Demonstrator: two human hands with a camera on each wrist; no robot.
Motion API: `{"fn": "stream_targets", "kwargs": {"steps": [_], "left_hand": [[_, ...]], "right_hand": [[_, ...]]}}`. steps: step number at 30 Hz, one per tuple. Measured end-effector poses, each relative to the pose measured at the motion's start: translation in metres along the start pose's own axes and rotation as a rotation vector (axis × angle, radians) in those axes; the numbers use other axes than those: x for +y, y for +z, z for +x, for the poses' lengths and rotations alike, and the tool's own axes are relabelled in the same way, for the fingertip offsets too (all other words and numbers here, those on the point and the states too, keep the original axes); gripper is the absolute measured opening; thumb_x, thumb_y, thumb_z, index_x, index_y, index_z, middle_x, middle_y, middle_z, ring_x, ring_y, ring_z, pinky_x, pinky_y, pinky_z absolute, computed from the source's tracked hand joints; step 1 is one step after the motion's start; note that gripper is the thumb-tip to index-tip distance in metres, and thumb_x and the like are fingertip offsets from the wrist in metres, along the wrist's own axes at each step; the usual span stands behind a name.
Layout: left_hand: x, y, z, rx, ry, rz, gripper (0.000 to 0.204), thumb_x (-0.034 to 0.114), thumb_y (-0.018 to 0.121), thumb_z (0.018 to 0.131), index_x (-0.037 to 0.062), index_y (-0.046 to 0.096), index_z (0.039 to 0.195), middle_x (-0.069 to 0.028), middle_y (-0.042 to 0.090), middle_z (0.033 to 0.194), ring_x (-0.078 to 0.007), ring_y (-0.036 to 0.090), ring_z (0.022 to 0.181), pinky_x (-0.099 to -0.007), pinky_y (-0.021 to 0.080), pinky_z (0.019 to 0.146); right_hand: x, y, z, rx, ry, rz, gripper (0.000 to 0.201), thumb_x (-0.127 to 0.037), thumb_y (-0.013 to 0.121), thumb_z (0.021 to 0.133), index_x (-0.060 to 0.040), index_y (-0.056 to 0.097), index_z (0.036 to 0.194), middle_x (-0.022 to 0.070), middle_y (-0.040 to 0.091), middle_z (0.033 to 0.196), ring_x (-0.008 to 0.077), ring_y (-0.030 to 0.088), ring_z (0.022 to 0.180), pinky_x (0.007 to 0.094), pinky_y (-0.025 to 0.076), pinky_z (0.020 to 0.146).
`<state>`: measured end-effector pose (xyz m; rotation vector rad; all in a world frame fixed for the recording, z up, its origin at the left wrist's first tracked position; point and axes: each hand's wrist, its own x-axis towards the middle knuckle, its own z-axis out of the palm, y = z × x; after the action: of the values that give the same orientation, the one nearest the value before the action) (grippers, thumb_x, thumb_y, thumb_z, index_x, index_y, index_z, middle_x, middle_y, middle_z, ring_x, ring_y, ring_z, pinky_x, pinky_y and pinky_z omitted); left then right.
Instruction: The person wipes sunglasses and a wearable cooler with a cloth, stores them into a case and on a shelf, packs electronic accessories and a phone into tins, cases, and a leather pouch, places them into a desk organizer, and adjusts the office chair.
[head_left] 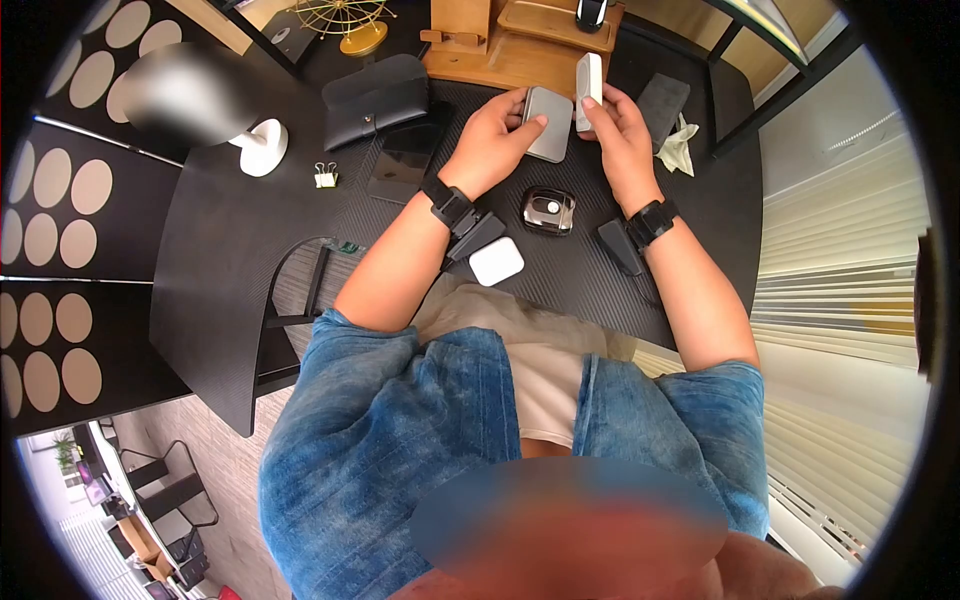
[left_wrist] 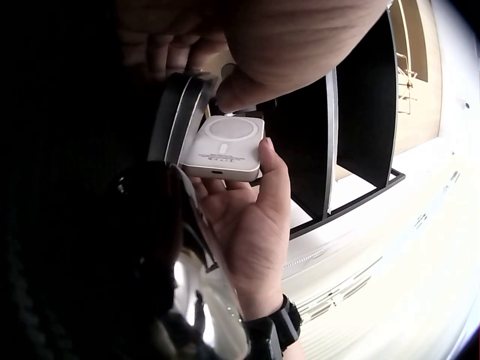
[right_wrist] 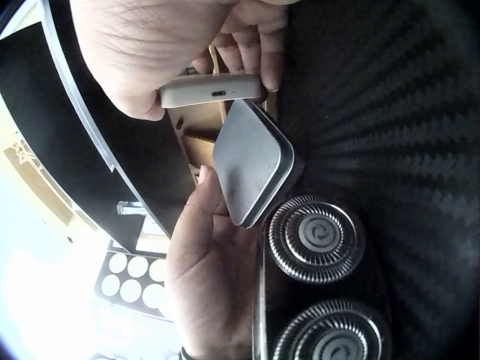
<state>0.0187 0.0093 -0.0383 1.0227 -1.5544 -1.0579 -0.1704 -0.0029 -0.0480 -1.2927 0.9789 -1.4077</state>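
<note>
My left hand (head_left: 488, 145) holds a flat grey metal case (head_left: 552, 128) with rounded corners, thumb on its top face and fingers at its left edge. In my right hand (head_left: 627, 150) a white magnetic power bank (head_left: 590, 85) stands on edge, pinched between thumb and fingers. The left wrist view shows the power bank's (left_wrist: 225, 154) ring-marked face, small print and port. From the right wrist, the case (right_wrist: 251, 161) appears tilted, with a seam along its side. Between my forearms lies a dark electric shaver (head_left: 548, 211), its round heads visible in the right wrist view.
A white rounded box (head_left: 497, 261) lies by my left wrist. To the left are a black pouch (head_left: 375, 100), a dark glossy panel (head_left: 403, 160), a binder clip (head_left: 326, 176) and a white lamp base (head_left: 264, 148). A wooden organizer (head_left: 480, 70) stands behind; a tissue (head_left: 679, 148) lies right.
</note>
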Motion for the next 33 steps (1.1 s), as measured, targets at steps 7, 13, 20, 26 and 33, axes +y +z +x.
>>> {"fn": "stream_targets", "kwargs": {"steps": [7, 13, 20, 26, 33], "left_hand": [[0.001, 0.000, -0.001, 0.028, 0.048, 0.048, 0.039, 0.012, 0.064, 0.091, -0.0043, 0.057, 0.126, -0.0133, 0.068, 0.105, -0.0174, 0.065, 0.088, -0.0292, 0.053, 0.079], [-0.014, -0.003, 0.002, 0.053, 0.091, 0.194, 0.039, 0.016, 0.065, 0.089, -0.0018, 0.061, 0.123, -0.0123, 0.063, 0.093, -0.0200, 0.060, 0.079, -0.0321, 0.051, 0.074], [-0.014, -0.005, 0.002, 0.058, 0.079, 0.240, 0.040, 0.020, 0.066, 0.087, -0.0006, 0.062, 0.122, -0.0113, 0.061, 0.089, -0.0207, 0.057, 0.079, -0.0330, 0.050, 0.073], [-0.018, -0.006, 0.004, 0.016, 0.055, 0.219, 0.041, 0.021, 0.067, 0.087, -0.0008, 0.063, 0.121, -0.0114, 0.060, 0.089, -0.0211, 0.057, 0.080, -0.0331, 0.050, 0.074], [-0.014, -0.004, 0.002, 0.033, 0.062, 0.224, 0.042, 0.021, 0.068, 0.087, -0.0021, 0.063, 0.120, -0.0143, 0.063, 0.094, -0.0229, 0.058, 0.084, -0.0339, 0.051, 0.077]], "right_hand": [[0.000, 0.000, 0.000, 0.003, 0.019, -0.022, 0.051, -0.029, 0.069, 0.092, 0.0034, 0.051, 0.129, 0.0104, 0.065, 0.110, 0.0137, 0.062, 0.095, 0.0270, 0.050, 0.078], [0.003, 0.000, 0.001, -0.010, 0.025, -0.031, 0.051, -0.028, 0.069, 0.092, 0.0027, 0.052, 0.129, 0.0101, 0.066, 0.110, 0.0135, 0.062, 0.096, 0.0267, 0.050, 0.079], [0.003, 0.000, 0.000, -0.035, 0.018, -0.038, 0.051, -0.028, 0.069, 0.092, 0.0023, 0.051, 0.130, 0.0101, 0.066, 0.111, 0.0132, 0.063, 0.097, 0.0259, 0.049, 0.079], [0.001, 0.001, 0.000, -0.031, 0.017, -0.049, 0.053, -0.027, 0.070, 0.092, 0.0038, 0.050, 0.131, 0.0116, 0.066, 0.111, 0.0146, 0.063, 0.098, 0.0258, 0.050, 0.080], [0.000, 0.001, 0.000, -0.035, 0.018, -0.061, 0.054, -0.027, 0.070, 0.092, 0.0041, 0.050, 0.131, 0.0119, 0.066, 0.111, 0.0148, 0.064, 0.098, 0.0259, 0.050, 0.080]]}}
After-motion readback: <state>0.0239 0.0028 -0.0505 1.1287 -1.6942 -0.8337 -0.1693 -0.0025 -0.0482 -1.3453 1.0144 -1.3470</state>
